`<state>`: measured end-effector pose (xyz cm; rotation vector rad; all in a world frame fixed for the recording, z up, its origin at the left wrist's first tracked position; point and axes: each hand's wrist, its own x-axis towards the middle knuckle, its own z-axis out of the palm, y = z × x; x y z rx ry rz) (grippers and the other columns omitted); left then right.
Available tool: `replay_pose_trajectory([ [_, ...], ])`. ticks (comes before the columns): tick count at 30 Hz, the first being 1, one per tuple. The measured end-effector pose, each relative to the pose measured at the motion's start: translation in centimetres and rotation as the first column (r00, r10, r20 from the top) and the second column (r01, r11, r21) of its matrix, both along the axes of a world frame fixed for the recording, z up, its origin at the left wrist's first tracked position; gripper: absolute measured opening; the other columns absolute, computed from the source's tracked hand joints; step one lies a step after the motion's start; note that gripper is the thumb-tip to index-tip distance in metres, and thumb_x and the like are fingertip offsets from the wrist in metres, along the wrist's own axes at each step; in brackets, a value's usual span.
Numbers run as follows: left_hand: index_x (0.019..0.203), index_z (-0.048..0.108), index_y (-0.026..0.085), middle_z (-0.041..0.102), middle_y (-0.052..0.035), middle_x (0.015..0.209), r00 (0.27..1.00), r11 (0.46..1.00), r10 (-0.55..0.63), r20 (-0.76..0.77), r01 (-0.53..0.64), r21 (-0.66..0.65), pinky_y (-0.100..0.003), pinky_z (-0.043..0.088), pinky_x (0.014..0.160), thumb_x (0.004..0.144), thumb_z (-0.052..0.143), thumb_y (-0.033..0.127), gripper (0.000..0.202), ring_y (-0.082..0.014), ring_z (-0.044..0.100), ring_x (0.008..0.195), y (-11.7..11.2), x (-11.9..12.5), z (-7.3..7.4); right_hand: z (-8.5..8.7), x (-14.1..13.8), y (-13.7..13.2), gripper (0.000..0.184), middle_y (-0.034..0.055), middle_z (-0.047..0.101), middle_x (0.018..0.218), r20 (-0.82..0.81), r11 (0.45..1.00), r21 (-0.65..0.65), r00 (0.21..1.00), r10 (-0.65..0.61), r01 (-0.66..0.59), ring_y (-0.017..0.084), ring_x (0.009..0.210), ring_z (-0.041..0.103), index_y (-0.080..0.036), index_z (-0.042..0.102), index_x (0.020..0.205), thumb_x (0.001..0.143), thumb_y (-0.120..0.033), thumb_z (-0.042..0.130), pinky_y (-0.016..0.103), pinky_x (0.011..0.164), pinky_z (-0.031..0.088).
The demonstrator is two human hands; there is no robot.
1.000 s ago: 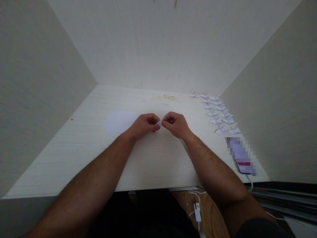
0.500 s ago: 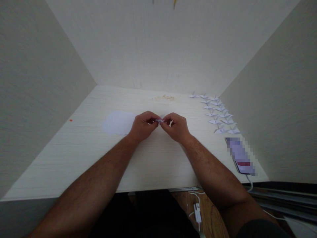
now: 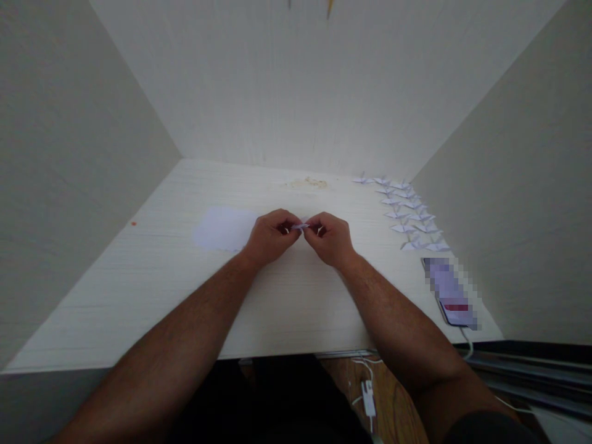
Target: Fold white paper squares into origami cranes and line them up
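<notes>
My left hand (image 3: 271,236) and my right hand (image 3: 330,237) meet over the middle of the pale wooden desk (image 3: 152,290). Both pinch a small folded piece of pale lilac paper (image 3: 300,226) between their fingertips, just above the desk surface. Most of the paper is hidden by the fingers. A flat sheet of the same pale paper (image 3: 224,229) lies on the desk just left of my left hand.
Several small folded paper cranes (image 3: 409,213) stand in rows at the back right of the desk. A phone (image 3: 451,293) with a white cable lies near the right front edge. Pale walls enclose the desk on three sides. A brownish stain (image 3: 308,182) marks the back.
The folded paper has turned from a broader face to a thin flat strip between my fingertips. Both hands stayed in the same spot, with small finger movements.
</notes>
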<state>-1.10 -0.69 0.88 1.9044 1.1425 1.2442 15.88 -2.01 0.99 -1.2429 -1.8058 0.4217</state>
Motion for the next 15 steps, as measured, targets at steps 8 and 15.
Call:
replay_pose_trajectory([
  [8, 0.079, 0.069, 0.018, 0.066, -0.0003, 0.071, 0.999, 0.998, -0.040, 0.026, 0.041, -0.046, -0.023, 0.045, 0.060, 0.072, 0.071, 0.025, 0.010, -0.0113, 0.057, 0.064, -0.03, -0.04, -0.05, 0.11, 0.11, -0.13, 0.006, -0.0003, 0.063, 0.068, 0.002, 1.000, 0.007, 1.000, 0.006, -0.006, 0.010, 0.057, 0.051, -0.020, 0.065, 0.076, 0.079, -0.025, 0.065, 0.026, 0.057, 0.041],
  [15, 0.077, 0.069, 0.017, 0.063, 0.0009, 0.068, 0.997, 0.996, -0.059, 0.049, 0.063, -0.068, -0.023, 0.043, 0.058, 0.072, 0.073, 0.027, 0.011, -0.0096, 0.053, 0.060, 0.09, -0.05, -0.21, 0.03, 0.21, -0.04, 0.010, 0.0000, 0.064, 0.068, 0.036, 0.998, 0.056, 0.999, 0.012, -0.014, 0.011, 0.059, 0.053, -0.019, 0.066, 0.075, 0.082, -0.027, 0.064, 0.026, 0.059, 0.042],
])
